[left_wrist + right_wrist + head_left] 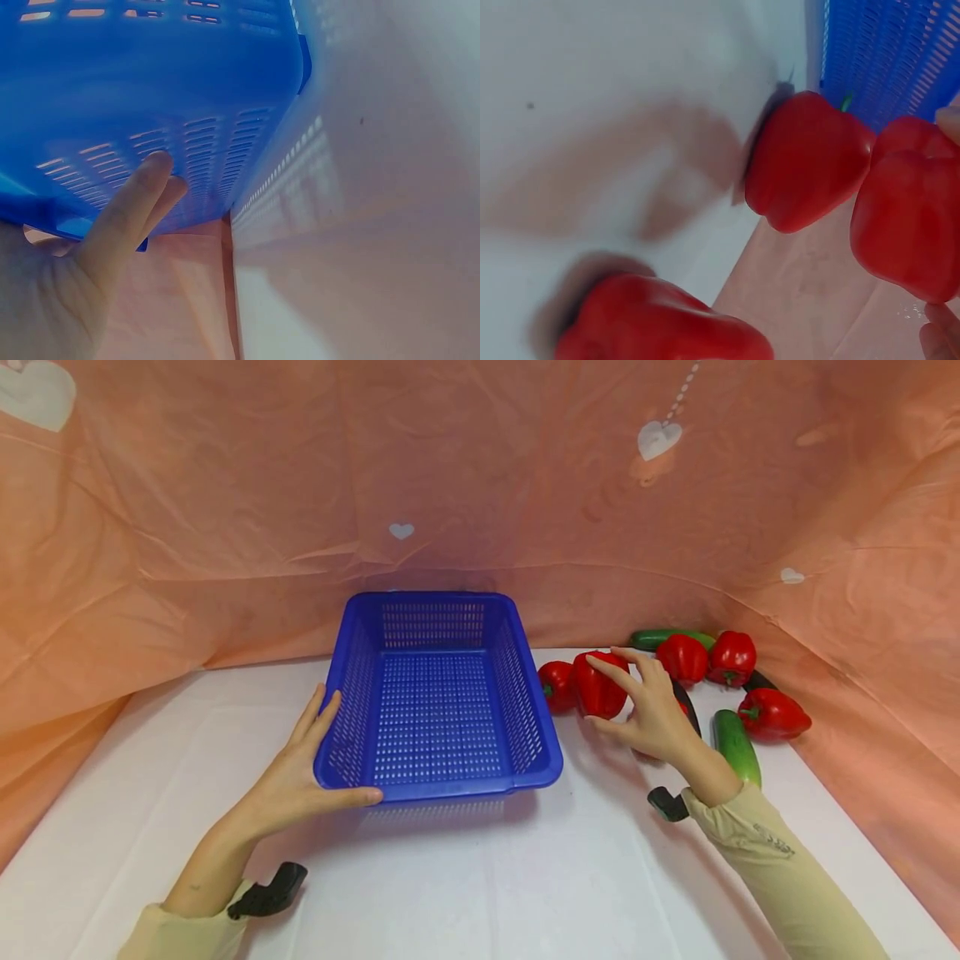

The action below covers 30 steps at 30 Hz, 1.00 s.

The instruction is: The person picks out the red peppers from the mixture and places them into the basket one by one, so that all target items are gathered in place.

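Note:
A blue perforated plastic basket (438,789) stands mid-table, with bare floor showing inside. My left hand (288,781) holds its near left corner, the thumb along the front rim and fingers (124,217) against the outer wall. To the right of the basket, my right hand (656,714) grips a red bell pepper (597,689) between thumb and fingers. In the right wrist view this held pepper (907,217) touches or overlaps another red bell pepper (810,161) beside the basket. A further red pepper (664,322) lies lower in that view, partly hidden by the hand in the head view.
At the right lie more red bell peppers (681,658), a green cucumber (737,747), another long green vegetable (656,638) at the back, and a dark, long vegetable (761,681). An orange cloth (480,510) with white hearts hangs behind the white table (450,893).

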### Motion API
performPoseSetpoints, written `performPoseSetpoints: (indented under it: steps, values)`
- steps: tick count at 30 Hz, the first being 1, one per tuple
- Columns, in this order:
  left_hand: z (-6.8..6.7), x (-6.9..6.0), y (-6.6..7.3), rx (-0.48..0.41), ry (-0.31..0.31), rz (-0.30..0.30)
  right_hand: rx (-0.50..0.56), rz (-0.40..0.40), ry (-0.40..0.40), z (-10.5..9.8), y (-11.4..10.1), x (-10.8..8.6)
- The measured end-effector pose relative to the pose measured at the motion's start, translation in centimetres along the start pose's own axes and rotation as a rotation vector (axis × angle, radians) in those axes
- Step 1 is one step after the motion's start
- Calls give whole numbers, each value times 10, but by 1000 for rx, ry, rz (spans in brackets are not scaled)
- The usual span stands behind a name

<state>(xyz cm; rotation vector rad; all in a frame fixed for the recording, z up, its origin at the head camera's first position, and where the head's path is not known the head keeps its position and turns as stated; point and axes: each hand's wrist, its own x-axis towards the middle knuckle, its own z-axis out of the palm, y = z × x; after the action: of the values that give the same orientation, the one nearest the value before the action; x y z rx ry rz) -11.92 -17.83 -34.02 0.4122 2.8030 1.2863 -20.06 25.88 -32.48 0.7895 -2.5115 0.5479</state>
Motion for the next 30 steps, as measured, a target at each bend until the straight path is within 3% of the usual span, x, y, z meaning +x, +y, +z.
performPoseSetpoints:
  steps: [13,30]
  values:
    - [0,0,0,-14,1,-1,19,-31,33,-3,-4,18]
    - [1,-1,-2,-19,8,9,18,-49,-2,-5,-19,41]
